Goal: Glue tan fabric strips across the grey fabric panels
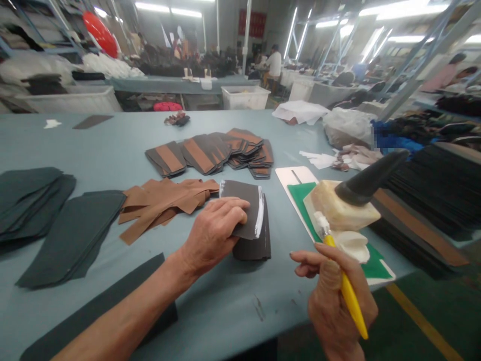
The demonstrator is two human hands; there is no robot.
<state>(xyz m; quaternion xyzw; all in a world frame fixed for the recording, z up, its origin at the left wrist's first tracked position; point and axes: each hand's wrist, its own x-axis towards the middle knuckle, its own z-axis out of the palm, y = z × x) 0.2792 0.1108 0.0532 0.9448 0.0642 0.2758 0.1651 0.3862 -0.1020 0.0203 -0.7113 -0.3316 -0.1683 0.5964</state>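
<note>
My left hand (212,233) rests flat on a stack of dark grey shoe-upper pieces (250,210), pressing the top piece, which carries a white painted streak along its edge. My right hand (332,296) grips a yellow-handled marking pen (347,296) with a white-coated tip. That tip reaches towards a lump of white paste (351,245) on a green mat (300,200). Above the paste sits a cream block (338,205) with a black cone (370,178) sticking out of it.
Tan strips (161,203) lie left of my left hand, with stacks of dark fabric panels (71,235) further left. Tan-and-black pieces (208,153) are piled at the table's far side. A tall black stack (421,210) stands at right. Co-workers sit at benches beyond.
</note>
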